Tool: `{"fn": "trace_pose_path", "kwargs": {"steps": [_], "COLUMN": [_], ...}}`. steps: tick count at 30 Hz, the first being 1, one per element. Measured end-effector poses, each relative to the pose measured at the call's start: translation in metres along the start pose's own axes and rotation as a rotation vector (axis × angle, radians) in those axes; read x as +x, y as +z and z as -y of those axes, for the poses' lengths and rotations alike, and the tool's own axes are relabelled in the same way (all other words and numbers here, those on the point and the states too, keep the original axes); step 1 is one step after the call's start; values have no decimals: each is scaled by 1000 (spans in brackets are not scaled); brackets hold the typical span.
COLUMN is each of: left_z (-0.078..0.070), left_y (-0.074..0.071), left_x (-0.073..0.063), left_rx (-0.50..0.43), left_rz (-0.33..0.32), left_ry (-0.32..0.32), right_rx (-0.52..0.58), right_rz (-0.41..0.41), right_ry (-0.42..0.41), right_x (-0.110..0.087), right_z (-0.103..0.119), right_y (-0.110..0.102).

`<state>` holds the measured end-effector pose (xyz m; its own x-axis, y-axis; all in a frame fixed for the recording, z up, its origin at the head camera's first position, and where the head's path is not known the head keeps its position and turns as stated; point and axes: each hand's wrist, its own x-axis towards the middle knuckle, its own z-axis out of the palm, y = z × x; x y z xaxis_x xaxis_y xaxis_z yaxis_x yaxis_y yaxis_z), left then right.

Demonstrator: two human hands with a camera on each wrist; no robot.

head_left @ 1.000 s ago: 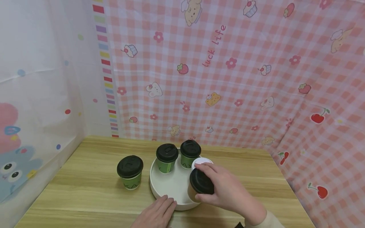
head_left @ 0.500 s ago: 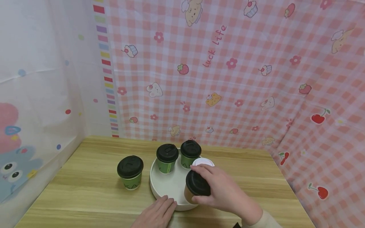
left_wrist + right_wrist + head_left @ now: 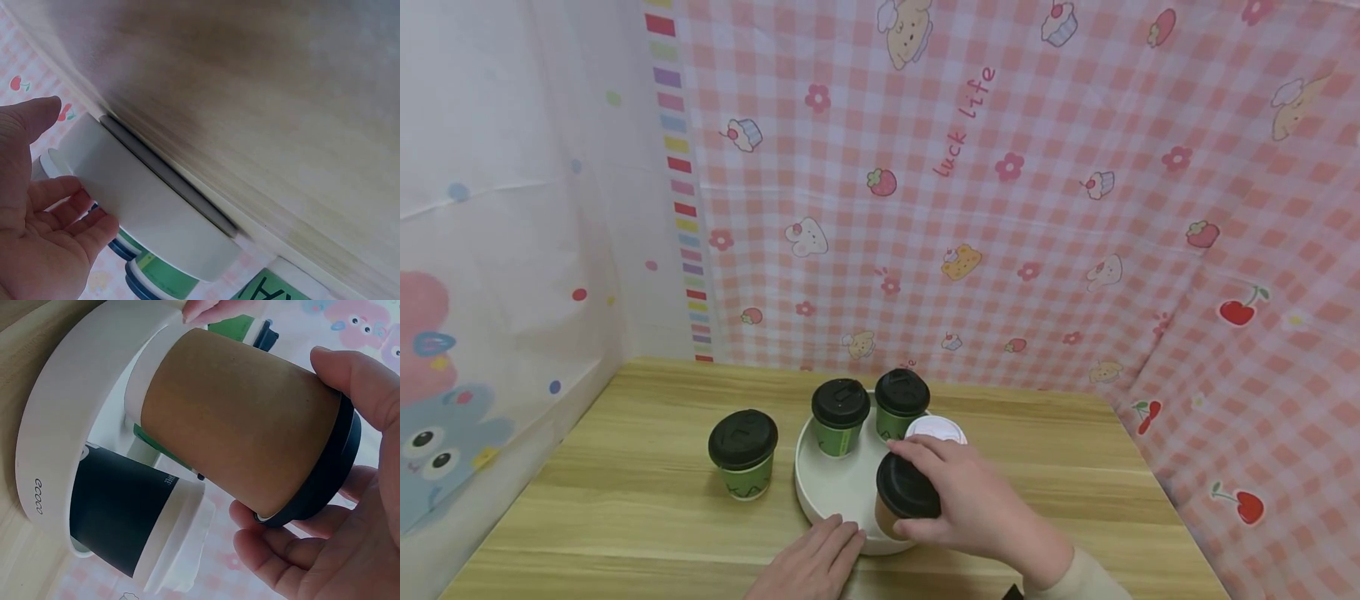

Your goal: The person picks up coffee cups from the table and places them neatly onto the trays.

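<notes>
My right hand [image 3: 973,500] grips a brown paper cup [image 3: 237,412] with a black lid, thumb on one side and fingers on the other near the lid. The cup is tilted over the front right part of a round white tray [image 3: 842,492]. My left hand [image 3: 812,558] rests its fingertips on the tray's front rim, thumb apart. Two green cups [image 3: 837,437] with black lids stand at the back of the tray. Beside them is a dark cup [image 3: 122,506] with a white lid, partly hidden behind my right hand in the head view.
Another green cup [image 3: 747,477] with a black lid stands on the wooden table [image 3: 587,483], left of the tray. A pink checked cloth [image 3: 925,208] hangs behind the table and along its right side; a white patterned cloth [image 3: 535,208] hangs on the left.
My right hand has moved left and slightly down with the brown cup, over the tray. The white lid shows a little more. My left hand has stayed in place.
</notes>
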<state>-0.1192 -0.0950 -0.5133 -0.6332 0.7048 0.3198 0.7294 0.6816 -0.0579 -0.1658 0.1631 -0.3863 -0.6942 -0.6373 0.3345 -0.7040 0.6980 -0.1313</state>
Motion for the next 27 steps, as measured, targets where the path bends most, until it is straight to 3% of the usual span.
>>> {"fn": "trace_pose_path", "kwargs": {"steps": [20,27], "left_z": [0,0], "left_y": [2,1], "left_x": [-1,-1], "left_rx": [34,21], "left_rz": [-51,-41], "left_ry": [16,8], "right_rx": [4,-5], "right_rz": [29,-14], "right_ry": [24,-4], "right_x": [6,8], "right_z": [3,2], "right_y": [10,15]}}
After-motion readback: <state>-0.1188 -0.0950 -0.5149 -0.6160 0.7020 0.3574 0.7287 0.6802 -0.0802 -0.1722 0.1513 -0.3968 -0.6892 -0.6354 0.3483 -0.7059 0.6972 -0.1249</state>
